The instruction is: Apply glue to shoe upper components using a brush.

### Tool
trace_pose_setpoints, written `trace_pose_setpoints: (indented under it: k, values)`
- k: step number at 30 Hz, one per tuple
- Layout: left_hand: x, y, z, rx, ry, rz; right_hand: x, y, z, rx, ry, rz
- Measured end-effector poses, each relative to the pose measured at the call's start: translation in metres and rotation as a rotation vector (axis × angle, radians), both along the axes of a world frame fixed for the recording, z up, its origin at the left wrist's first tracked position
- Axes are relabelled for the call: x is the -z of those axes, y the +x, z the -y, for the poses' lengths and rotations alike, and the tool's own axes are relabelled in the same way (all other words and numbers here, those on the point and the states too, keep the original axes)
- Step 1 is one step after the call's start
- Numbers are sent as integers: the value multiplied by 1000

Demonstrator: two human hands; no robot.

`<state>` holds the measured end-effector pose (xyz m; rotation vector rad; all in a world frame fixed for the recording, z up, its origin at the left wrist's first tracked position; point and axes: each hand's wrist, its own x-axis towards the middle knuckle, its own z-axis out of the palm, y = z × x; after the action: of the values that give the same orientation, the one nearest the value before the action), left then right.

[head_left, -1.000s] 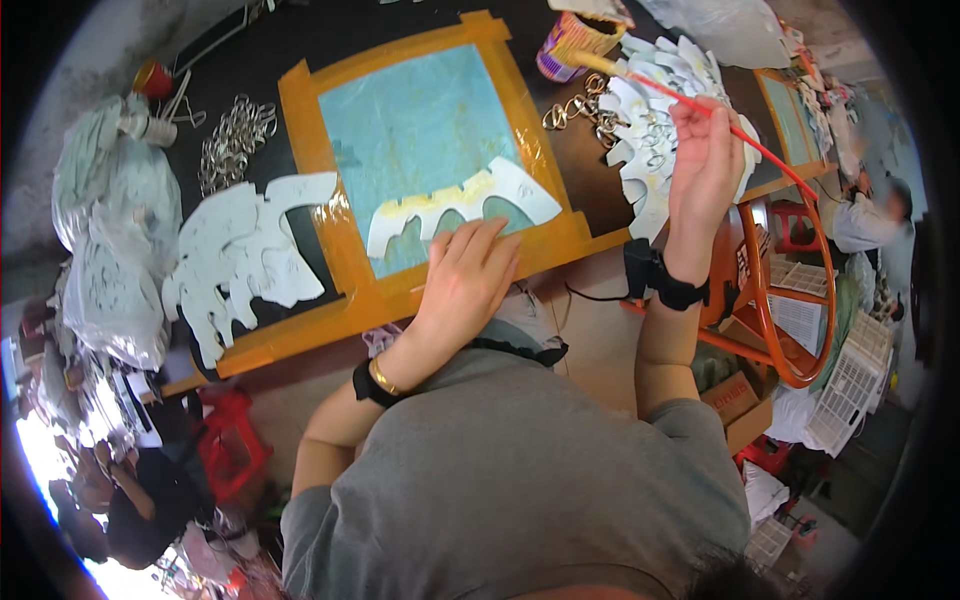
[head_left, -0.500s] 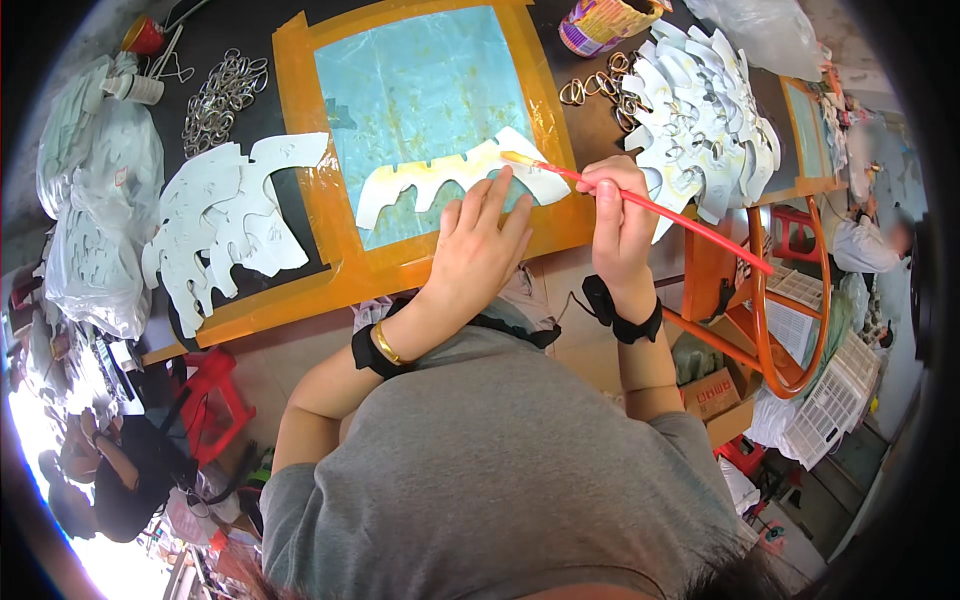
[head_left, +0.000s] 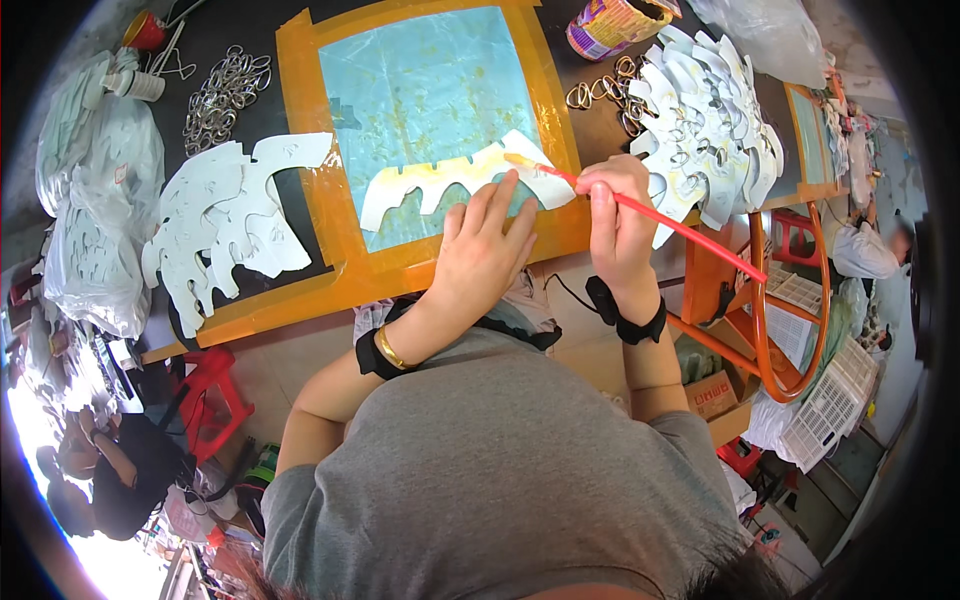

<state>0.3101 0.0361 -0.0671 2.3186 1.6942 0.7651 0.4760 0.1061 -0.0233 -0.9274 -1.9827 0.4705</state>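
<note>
At frame centre, my left hand (head_left: 487,250) presses flat, fingers spread, on the thin, floppy white cutout (head_left: 440,182); my right hand (head_left: 617,215) pinches the light red brush (head_left: 660,222), best held near its tip.

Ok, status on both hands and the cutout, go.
Left hand flat on cutout, pinning it to the blue mat. Right hand grips red brush, tip on cutout's right end. Nothing in the way.
</note>
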Motion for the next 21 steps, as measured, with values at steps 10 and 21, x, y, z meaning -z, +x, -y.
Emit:
trace_pose_setpoints:
  k: [10, 21]
  values:
    - [4, 0, 0, 2, 1, 7, -2, 0, -7, 62, -20, 62]
    - [4, -1, 1, 0, 21, -4, -6, 1, -6, -27, 72, 122]
